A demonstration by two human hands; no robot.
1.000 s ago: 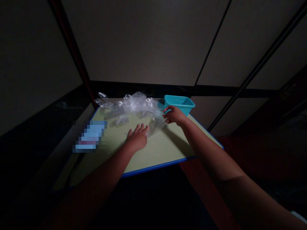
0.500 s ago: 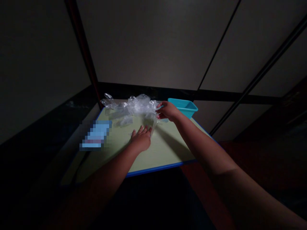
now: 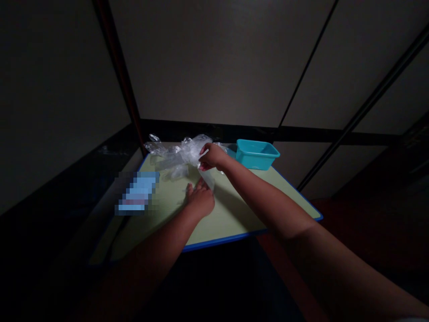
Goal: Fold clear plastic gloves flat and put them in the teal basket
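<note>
Your R hand [image 3: 212, 156] is over the tabletop, bent in a narrow pinch w/ the upper end of a clear plastic piece [image 3: 208, 178] seemingly btwn thumb & fingers; the exact grip pt is too dim to tell. The piece slants down from there toward your L hand [image 3: 201, 200], which is palm-down on the near-middle of the table [image 3: 231, 219], fingers a bit spread, tips at or on the film's lower end. Can't tell if they actually pin it.

The loose plastic pile [image 3: 187, 152] lies crumpled at the far side, just beyond & left of your R hand. The teal bin [image 3: 256, 160] stands upright at the far right, well apart from your L hand. A pixelated blue-white item [image 3: 139, 191] is at the left edge; no detail readable.

For good handling: press w/ flat L fingertips, not the palm, so the thin film lies smooth. Pinch one layer w/ the R & lift it slowly, low angle, bc film this light likely clings, folds & drags its neighbors. Steer R fingertips clear of the pile, else extra pieces may come along. Light's poor, so go by feel & check edges b4 pulling hard.
</note>
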